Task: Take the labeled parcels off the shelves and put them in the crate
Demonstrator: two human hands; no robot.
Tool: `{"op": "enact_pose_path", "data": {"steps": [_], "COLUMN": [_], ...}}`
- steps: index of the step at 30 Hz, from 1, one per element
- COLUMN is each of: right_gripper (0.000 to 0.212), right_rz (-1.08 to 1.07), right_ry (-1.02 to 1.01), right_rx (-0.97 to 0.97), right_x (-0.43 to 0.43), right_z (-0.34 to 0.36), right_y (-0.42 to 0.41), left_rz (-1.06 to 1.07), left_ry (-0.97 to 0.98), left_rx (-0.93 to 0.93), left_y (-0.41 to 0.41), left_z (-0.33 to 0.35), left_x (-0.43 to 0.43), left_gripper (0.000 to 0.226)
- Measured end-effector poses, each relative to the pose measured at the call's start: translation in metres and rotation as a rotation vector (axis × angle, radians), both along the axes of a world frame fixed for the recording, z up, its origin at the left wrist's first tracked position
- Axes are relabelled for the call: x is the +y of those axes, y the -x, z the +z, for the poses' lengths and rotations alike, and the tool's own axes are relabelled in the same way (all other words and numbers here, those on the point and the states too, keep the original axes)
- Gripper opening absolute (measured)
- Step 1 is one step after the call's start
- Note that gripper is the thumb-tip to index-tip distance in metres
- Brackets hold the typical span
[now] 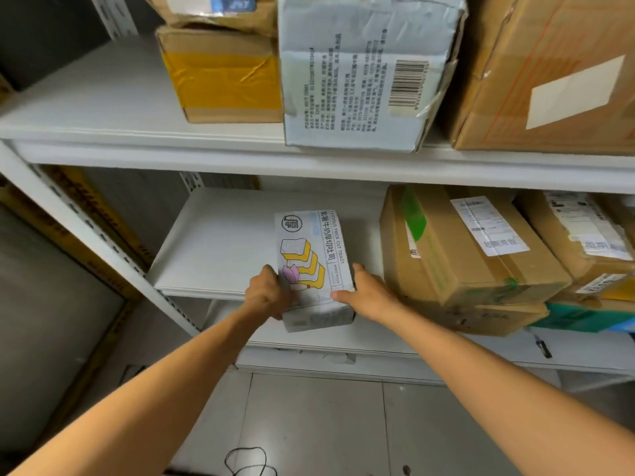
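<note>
Between the hands, a white rectangular carton printed with yellow toast slices (pixel 314 266) overhangs the white metal shelf's (pixel 220 249) front edge. The left hand (pixel 266 293) and right hand (pixel 366 297) grip its sides. Right of the right hand are stacked brown labelled cardboard boxes (pixel 481 255).

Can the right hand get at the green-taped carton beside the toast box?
Probably, nothing lies between: the green-taped carton sits just right of the right hand. But that hand and the left hand grip the toast box, so it isn't free.
</note>
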State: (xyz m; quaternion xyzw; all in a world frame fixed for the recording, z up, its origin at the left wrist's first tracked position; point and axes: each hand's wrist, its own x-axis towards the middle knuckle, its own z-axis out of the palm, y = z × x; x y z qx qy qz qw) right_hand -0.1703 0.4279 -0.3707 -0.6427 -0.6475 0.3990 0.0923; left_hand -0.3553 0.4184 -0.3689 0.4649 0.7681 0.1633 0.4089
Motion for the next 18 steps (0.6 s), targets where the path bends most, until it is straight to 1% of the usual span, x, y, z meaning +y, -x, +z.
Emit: {"op": "enact_pose_path", "data": {"steps": [2,4,5,6,8,10,12,14,16,17,18], "right_gripper": [0.053,0.052,0.052,0.053,0.057,0.059,0.059,0.057,0.056,0.056,0.056], "right_rz": [-0.071,-0.119,-0.131,-0.142,-0.171,-0.232,-0.336,-0.432,-0.479,-0.493,-0.513], "right_ry": [-0.009,-0.009,-0.005,0.001,0.027,0.091,0.153,0.19,0.176,0.142,0.095], "right_rx": [0.029,0.047,0.068,0.096,0.14,0.19,0.335,0.513,0.602,0.619,0.63], "right_x": [0.002,0.003,0.004,0.006,0.007,0.001,-0.009,-0.022,-0.032,-0.034,-0.036], "right_z": [-0.011,-0.018,-0.019,-0.021,-0.02,-0.019,-0.017,-0.011,-0.003,0.002,0.006], "right_y": [0.008,0.012,0.012,0.013,0.012,0.009,0.007,0.009,0.013,0.016,0.018], "left_rz": [-0.027,-0.057,-0.058,-0.049,0.008,0.056,0.087,0.158,0.248,0.283,0.301], "left_ry": [0.041,0.017,-0.01,-0.033,-0.019,0.037,0.04,-0.047,-0.186,-0.25,-0.3], "left_rx": [-0.034,-0.146,-0.216,-0.271,-0.393,-0.534,-0.606,-0.662,-0.7,-0.71,-0.717], "left_y": [0.003,0.005,0.005,0.005,0.005,0.006,0.007,0.009,0.009,0.01,0.013], "left_z": [0.0,-0.003,-0.005,-0.006,-0.001,0.005,0.009,0.014,0.021,0.026,0.03], "left_x": [0.001,0.002,0.002,0.001,-0.003,-0.013,-0.027,-0.041,-0.053,-0.057,-0.061], "left_gripper": [0.053,0.076,0.081,0.082,0.079,0.068,0.052,0.039,0.033,0.035,0.044]}}
